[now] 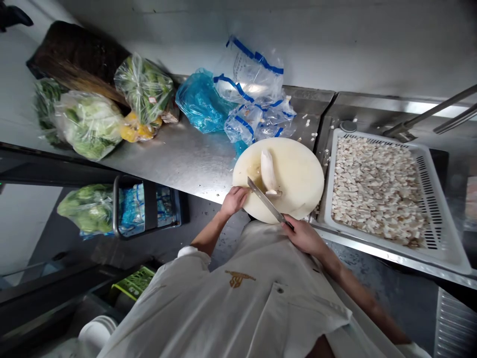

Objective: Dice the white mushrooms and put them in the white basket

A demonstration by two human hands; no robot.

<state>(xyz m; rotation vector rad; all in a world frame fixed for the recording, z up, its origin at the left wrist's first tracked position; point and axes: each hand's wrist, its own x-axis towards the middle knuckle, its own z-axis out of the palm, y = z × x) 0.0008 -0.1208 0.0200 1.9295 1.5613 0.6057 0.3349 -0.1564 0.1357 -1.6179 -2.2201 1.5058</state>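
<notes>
A whole king oyster mushroom (268,170) lies on the round, cream-coloured cutting board (300,171), its cap end toward me. My right hand (302,235) is wrapped round the dark handle of a kitchen knife (265,200). The blade slants up and left over the board, on the near-left side of the mushroom and apart from most of it. At the board's left edge is my left hand (235,200), its fingers curled together close to the knife tip. Whether anything is between those fingers is hidden.
A white plastic basket (443,248) of chopped mushroom pieces stands right, by a tap (404,130). Behind the board lie crumpled clear bags (249,89) and a blue bag (204,102). Bagged vegetables (89,124) sit far left. A trolley (116,206) holds packs below.
</notes>
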